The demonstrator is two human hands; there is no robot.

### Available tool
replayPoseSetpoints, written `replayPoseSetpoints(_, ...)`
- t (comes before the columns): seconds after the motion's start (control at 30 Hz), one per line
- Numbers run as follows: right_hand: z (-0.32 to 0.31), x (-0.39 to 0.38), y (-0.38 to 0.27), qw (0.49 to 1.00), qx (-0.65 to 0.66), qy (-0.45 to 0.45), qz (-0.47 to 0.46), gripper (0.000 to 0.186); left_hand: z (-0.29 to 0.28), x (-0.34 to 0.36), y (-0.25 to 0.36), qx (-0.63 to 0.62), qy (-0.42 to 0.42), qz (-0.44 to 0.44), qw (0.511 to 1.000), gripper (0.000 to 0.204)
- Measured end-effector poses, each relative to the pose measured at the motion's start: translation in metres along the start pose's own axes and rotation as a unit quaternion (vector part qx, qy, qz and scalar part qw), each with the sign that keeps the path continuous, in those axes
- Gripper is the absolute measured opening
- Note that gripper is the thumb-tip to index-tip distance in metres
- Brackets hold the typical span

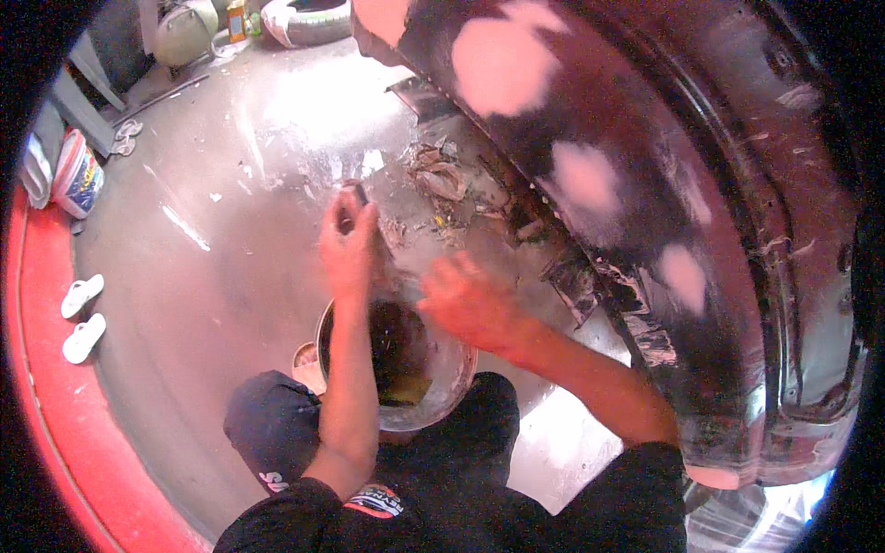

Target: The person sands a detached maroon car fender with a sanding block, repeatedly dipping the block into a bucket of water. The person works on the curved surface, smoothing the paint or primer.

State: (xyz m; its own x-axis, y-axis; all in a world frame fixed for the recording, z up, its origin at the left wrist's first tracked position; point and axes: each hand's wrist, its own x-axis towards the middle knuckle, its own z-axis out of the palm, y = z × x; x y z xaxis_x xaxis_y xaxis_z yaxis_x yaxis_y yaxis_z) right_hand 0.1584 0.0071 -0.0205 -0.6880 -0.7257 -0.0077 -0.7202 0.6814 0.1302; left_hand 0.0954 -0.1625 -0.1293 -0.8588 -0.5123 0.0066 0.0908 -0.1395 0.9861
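My left hand point(348, 241) is raised beyond the far rim of a round bucket point(430, 426). Its fingers curl closed, with a small dark piece point(356, 192) at the fingertips that I cannot make out. My right hand point(468, 306) hovers over the bucket's right side, its fingers bent and smeared by motion. Whether it holds anything does not show. Dark liquid point(396, 355) fills the bucket, which sits between my knees. On the right stands a large dark red vehicle body panel point(636, 120) with several pale pink patches point(505, 66).
Crumpled scraps point(441, 175) lie on the floor along the panel's lower edge. White flip-flops point(83, 318) and a red-and-white bucket point(79, 175) are at the left, by a red floor strip point(46, 369). A tyre point(309, 22) lies at the back. A small round container point(307, 358) stands beside the bucket.
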Motion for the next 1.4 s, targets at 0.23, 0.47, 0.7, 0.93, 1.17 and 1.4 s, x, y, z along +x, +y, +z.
replayPoseSetpoints(0.23, -0.202, -0.062, 0.073, 0.959, -0.215, 0.177, 0.049, 0.021, 0.090, -0.005, 0.072, -0.041, -0.037, 0.115, 0.992, 0.068)
replayPoseSetpoints(0.47, -0.286, -0.126, 0.131, 0.876, -0.426, 0.219, 0.053, 0.018, 0.179, 0.016, 0.113, -0.063, 0.059, 0.338, 0.937, 0.051)
replayPoseSetpoints(0.7, -0.267, -0.141, 0.152, 0.882, -0.427, 0.187, 0.063, 0.020, 0.202, -0.056, 0.082, -0.023, 0.023, 0.415, 0.909, 0.056)
replayPoseSetpoints(0.93, -0.251, -0.142, 0.148, 0.871, -0.451, 0.178, 0.082, 0.028, 0.199, -0.061, 0.061, -0.032, -0.061, 0.567, 0.821, 0.057)
replayPoseSetpoints(1.17, -0.252, -0.143, 0.150, 0.866, -0.461, 0.182, 0.067, 0.033, 0.208, 0.008, 0.116, -0.004, 0.055, 0.476, 0.878, 0.053)
replayPoseSetpoints(1.4, -0.247, -0.141, 0.152, 0.876, -0.441, 0.180, 0.077, 0.035, 0.219, -0.097, 0.068, -0.054, -0.081, 0.575, 0.812, 0.051)
